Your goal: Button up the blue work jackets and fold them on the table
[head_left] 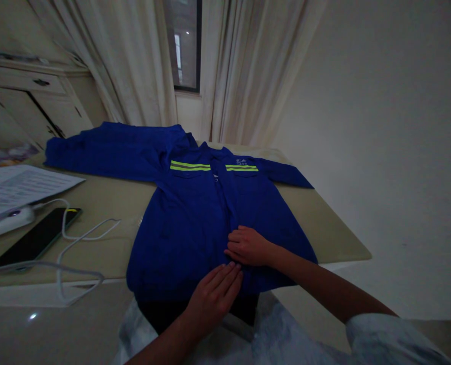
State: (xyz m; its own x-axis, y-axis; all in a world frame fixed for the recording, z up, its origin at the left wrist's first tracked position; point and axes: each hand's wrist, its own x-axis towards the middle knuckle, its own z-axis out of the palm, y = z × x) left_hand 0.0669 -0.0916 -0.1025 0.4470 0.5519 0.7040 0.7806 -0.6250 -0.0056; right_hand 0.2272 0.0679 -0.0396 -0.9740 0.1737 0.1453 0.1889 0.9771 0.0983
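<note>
Blue work jacket [195, 213] lies spread at the table's [324, 228] near edge, my left hand [214, 296] open flat on its hem, my right hand [248, 247] curled at the placket, grip unclear, and the overhanging hem might drag it off.

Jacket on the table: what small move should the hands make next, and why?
Likely slide the left hand down the jacket front to flatten the hem. It lies flat by the middle seam near the right hand, whose fingers curl on the cloth there, and the hem hangs over the table edge, so the lower front looks unsettled.
</note>
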